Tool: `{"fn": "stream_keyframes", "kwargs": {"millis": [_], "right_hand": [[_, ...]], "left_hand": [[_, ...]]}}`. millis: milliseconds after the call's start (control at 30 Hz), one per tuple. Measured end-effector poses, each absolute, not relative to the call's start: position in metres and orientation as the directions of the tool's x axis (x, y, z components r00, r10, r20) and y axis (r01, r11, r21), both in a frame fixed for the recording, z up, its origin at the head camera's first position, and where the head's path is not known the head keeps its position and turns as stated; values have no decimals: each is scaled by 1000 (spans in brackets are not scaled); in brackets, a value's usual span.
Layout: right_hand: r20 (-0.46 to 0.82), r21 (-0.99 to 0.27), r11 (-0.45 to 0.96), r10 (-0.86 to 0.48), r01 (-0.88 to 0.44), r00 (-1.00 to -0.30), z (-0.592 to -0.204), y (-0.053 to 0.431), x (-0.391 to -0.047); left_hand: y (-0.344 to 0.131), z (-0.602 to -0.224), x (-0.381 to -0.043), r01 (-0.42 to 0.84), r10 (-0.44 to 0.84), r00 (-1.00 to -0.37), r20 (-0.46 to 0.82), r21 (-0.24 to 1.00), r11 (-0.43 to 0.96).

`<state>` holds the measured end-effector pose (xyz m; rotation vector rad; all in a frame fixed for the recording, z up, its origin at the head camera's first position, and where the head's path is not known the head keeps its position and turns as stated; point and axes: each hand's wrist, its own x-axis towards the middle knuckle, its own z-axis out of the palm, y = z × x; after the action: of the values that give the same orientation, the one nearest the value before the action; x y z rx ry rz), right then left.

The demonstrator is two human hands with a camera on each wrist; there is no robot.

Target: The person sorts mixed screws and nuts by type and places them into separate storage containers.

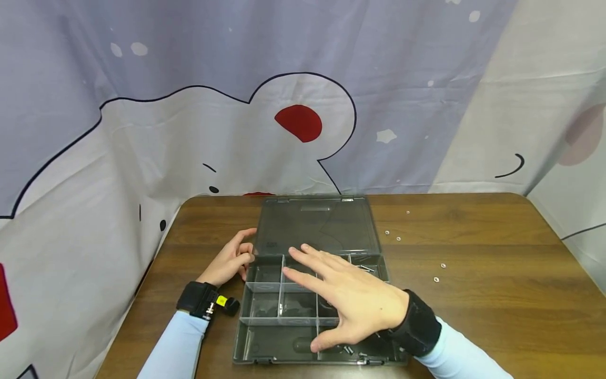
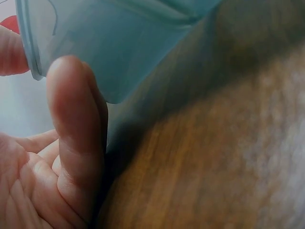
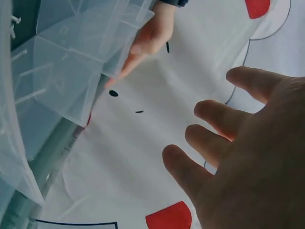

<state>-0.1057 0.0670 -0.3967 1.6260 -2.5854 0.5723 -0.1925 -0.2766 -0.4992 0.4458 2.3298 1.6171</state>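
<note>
A grey translucent compartment box (image 1: 272, 339) lies on the table with its lid (image 1: 314, 223) folded back. At the box's left side, my left hand (image 1: 229, 261) touches it near the hinge, index finger stretched along the lid. The left wrist view has the thumb (image 2: 76, 109) up against the box wall. Over the right half of the box, my right hand (image 1: 352, 297) hovers palm down, fingers spread and holding nothing; it hides several compartments. Screws (image 1: 364, 268) lie in the back right compartment, and more small screws (image 1: 347, 349) in the front right one.
Several small white washers (image 1: 436, 279) are scattered over the wooden table (image 1: 497, 273) to the right of the box. A printed cloth (image 1: 397, 95) hangs behind the table's back edge and along its left side.
</note>
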Motion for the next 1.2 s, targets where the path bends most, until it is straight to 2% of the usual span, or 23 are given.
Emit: {"fn": "stream_keyframes", "kwargs": {"millis": [200, 433, 667, 833, 1000, 1067, 1200], "right_hand": [[226, -285, 452, -825, -845, -517, -388, 81, -115], [286, -244, 569, -731, -785, -619, -386, 119, -153], [254, -286, 753, -536, -592, -805, -406, 181, -203], [122, -275, 869, -393, -412, -911, -432, 218, -228], [-67, -259, 919, -324, -297, -944, -454, 233, -236], [-103, -253, 925, -316, -283, -943, -459, 233, -236], [-24, -214, 926, -324, -312, -946, -460, 232, -237]], "left_hand": [[-278, -498, -193, 97, 408, -912, -43, 944, 316], [-278, -499, -192, 98, 409, -911, -45, 942, 321], [-278, -501, -193, 99, 415, -909, -41, 945, 311], [-278, -500, -194, 99, 411, -911, -43, 943, 319], [-278, -501, -193, 98, 420, -906, -47, 943, 317], [-278, -501, -193, 99, 422, -905, -45, 944, 314], [-279, -501, -193, 108, 419, -907, -33, 945, 308]]}}
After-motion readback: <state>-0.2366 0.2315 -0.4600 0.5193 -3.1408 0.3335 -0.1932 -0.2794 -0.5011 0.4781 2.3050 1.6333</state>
